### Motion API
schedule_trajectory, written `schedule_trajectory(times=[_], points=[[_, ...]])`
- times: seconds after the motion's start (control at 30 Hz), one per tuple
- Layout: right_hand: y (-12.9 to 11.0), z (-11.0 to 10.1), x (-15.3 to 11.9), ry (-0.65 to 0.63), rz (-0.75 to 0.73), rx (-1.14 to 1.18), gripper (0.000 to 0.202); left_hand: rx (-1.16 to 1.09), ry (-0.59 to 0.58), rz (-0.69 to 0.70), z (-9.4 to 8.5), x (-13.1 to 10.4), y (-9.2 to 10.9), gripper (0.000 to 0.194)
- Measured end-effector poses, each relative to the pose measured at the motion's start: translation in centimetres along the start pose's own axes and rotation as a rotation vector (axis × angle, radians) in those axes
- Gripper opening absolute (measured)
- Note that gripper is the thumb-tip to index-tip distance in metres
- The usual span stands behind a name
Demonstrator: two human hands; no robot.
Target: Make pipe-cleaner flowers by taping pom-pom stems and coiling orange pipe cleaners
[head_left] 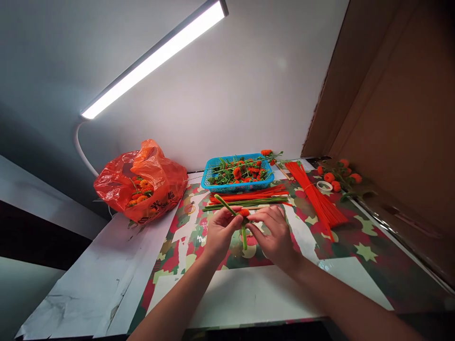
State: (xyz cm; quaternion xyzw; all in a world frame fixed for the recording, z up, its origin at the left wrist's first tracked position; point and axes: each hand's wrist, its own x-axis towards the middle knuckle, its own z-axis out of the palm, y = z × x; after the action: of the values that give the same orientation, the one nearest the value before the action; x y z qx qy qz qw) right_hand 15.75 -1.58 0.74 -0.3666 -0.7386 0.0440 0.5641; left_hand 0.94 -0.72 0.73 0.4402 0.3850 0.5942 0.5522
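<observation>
Over the middle of the table, my left hand pinches an orange pipe-cleaner flower between thumb and fingers. One green pipe cleaner sticks out up and left past those fingers, and a short green piece hangs below the flower. From the other side, the thumb and forefinger of my right hand close at the flower's right edge. The fingertips hide where the green pieces meet the orange part. Just behind both hands lie loose orange pipe cleaners and green pipe cleaners.
A blue basket of orange flowers stands at the back. On the left sits a red plastic bag with flowers inside. To the right lie an orange pipe-cleaner bundle, a tape roll and finished flowers. A lamp hangs above.
</observation>
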Motion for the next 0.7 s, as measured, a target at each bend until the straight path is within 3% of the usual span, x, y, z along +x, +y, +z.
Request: schedule_trajectory(times=[0.33, 0.7], points=[[-0.51, 0.30, -0.18, 0.024, 0.049, -0.122, 0.004, -0.003, 0.084, 0.154, 0.75, -0.55, 0.21, 0.024], [-0.66, 0.42, 0.12, 0.021, 0.109, -0.032, 0.005, 0.018, 0.054, 0.151, 0.70, -0.66, 0.13, 0.020]])
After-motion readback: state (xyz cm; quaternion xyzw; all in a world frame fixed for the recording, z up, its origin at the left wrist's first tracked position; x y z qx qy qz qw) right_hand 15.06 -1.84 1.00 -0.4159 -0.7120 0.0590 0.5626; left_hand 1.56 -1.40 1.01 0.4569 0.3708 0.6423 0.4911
